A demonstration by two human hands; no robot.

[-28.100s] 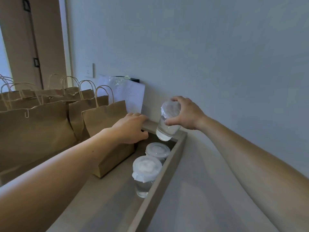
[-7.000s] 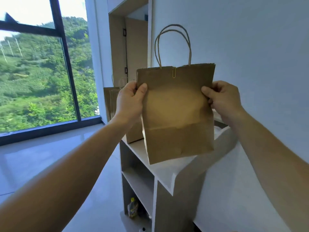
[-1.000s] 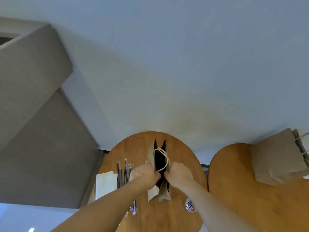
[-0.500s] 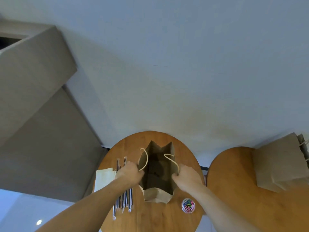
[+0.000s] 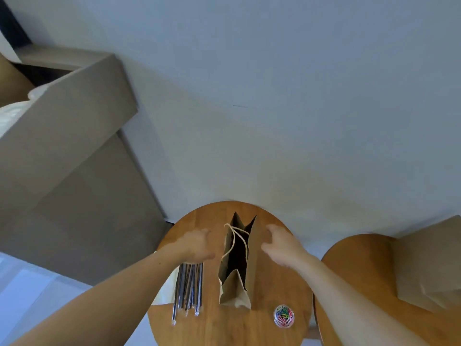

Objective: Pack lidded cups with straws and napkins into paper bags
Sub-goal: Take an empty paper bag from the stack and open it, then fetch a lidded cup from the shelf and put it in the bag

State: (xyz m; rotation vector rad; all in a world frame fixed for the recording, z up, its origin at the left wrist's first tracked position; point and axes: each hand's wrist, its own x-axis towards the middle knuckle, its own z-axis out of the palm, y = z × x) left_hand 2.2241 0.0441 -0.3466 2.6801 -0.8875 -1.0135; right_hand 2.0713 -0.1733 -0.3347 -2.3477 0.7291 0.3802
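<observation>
A brown paper bag [image 5: 250,265] stands upright on a round wooden table [image 5: 224,323], its mouth partly open and its cord handles hanging inward. My left hand [image 5: 197,245] hovers just left of the bag, above a bundle of wrapped straws [image 5: 188,285], fingers relaxed and holding nothing. My right hand [image 5: 278,242] is just right of the bag, fingers loosely spread, apart from the paper. A white napkin [image 5: 164,293] lies under my left forearm, mostly hidden. No cup is on this table.
A clear tub of coloured paper clips [image 5: 283,319] sits at the table's front right. A second wooden table [image 5: 354,283] to the right carries another brown bag [image 5: 429,263]. A grey shelf unit [image 5: 62,146] rises on the left; the wall is behind.
Both hands have let go of the bag's rim and drawn outward. The bag's mouth has narrowed since half a second ago.
</observation>
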